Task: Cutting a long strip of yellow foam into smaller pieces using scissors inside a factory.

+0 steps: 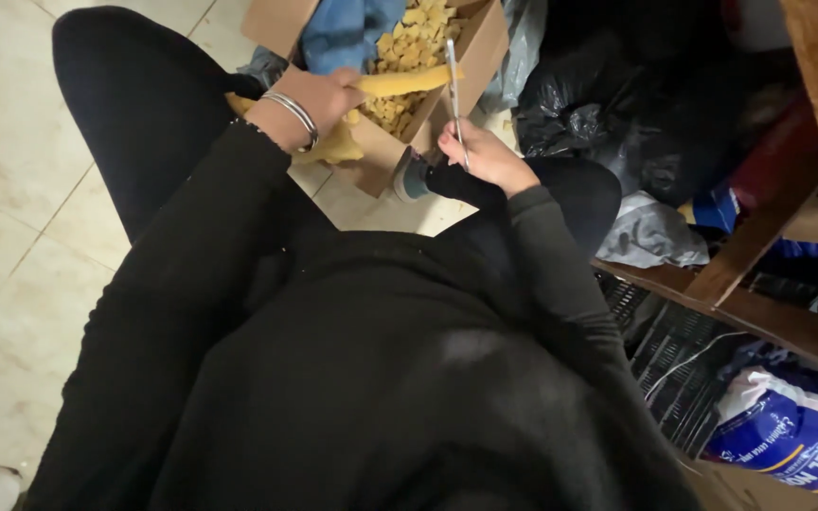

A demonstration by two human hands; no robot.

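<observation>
- I am seeing pale floor tiles (11,189) and cluttered wooden shelving (759,237).
- Left hand (319,99) is gripping a yellow foam strip (404,82) over the cardboard box (480,47).
- Right hand (485,156) is closing around scissors (453,80), blades touching the strip.

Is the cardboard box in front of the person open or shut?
Open. The cardboard box has its flaps turned outward, and small yellow foam pieces and blue cloth show inside.

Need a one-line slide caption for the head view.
Left hand holds a yellow foam strip over a cardboard box; right hand holds scissors.
</observation>
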